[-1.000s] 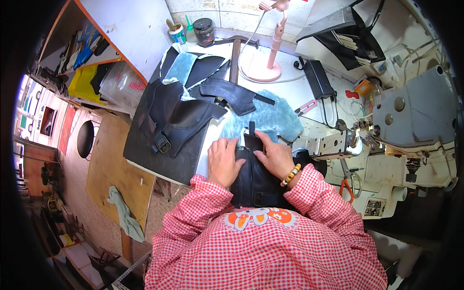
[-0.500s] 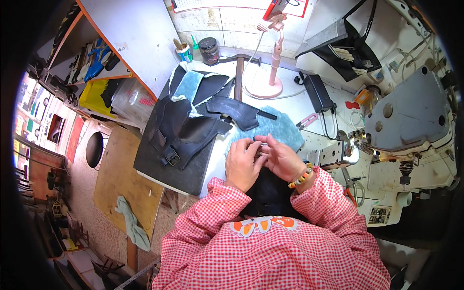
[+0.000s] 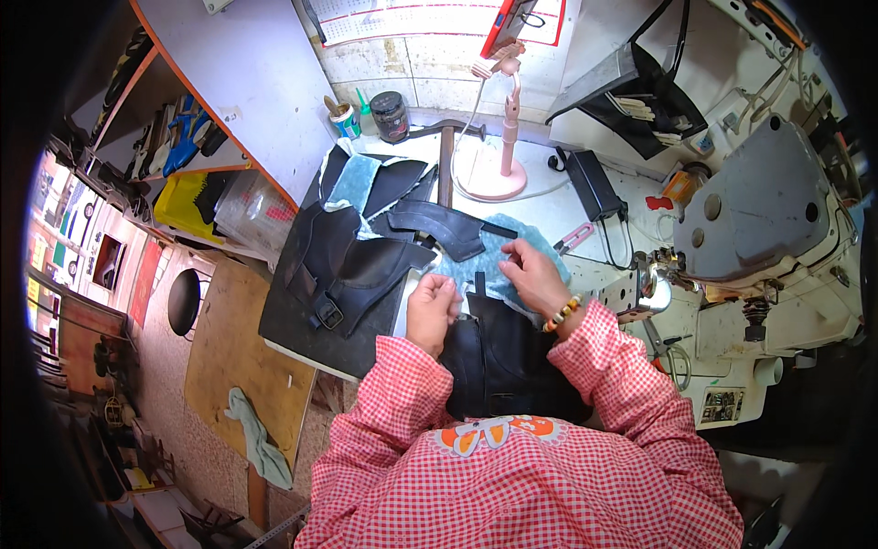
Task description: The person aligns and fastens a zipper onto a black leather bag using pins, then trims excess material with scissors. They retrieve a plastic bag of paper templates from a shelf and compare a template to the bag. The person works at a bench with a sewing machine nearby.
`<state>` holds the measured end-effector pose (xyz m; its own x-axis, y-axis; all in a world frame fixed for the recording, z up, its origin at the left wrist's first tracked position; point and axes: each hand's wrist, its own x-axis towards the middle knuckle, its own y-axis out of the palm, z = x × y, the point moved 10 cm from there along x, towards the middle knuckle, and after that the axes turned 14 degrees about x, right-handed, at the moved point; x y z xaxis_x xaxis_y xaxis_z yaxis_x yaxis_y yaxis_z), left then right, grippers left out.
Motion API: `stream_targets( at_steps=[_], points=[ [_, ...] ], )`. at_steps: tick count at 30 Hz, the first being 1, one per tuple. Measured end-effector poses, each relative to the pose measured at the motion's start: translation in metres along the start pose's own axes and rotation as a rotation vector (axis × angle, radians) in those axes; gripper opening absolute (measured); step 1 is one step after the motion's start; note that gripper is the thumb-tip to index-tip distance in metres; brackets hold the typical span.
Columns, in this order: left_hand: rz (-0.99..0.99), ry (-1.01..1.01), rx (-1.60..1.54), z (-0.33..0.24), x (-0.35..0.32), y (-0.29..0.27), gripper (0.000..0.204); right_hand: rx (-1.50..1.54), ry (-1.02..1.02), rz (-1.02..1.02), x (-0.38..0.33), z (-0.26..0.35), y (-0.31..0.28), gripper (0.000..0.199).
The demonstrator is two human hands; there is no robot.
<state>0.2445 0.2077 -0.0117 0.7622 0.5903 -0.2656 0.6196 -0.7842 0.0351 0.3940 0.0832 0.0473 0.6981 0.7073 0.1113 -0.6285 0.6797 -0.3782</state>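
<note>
The left hand is curled, its fingertips drawn together and pinching the upper edge of a black leather boot piece that lies against the person's chest and drapes over the near edge of the tabletop. The right hand, with a beaded bracelet at its wrist, is held a little farther out, fingers bent and closed on the light blue lining material beside a narrow black strap that stands up between the two hands; the hands are near each other but apart. Both sleeves are red-and-white checked. To the person's left a stack of black boot uppers with a buckle rests on a dark board, and more cut pieces, black and pale blue, fan out behind it. A long black leather panel lies just beyond the hands. Farther back stand a pink phone stand with a round base, a dark jar and a small pot with a brush. A black power adapter lies to the right of the stand, and a grey sewing machine fills the right side of the tabletop. On the floor to the left lies a pale green rag beside a wooden board.
</note>
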Motion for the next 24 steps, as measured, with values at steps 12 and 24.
stream_targets(
  at_steps=[12, 24],
  points=[
    [-0.083, -0.072, -0.315, 0.017, -0.01, -0.006, 0.014, -0.556, 0.156, 0.221, 0.009, 0.009, 0.042, 0.038],
    [-0.132, 0.086, -0.297, 0.005, -0.004, -0.015, 0.011, 0.719, 0.344, 0.246, -0.005, -0.006, 0.063, 0.007]
  ],
)
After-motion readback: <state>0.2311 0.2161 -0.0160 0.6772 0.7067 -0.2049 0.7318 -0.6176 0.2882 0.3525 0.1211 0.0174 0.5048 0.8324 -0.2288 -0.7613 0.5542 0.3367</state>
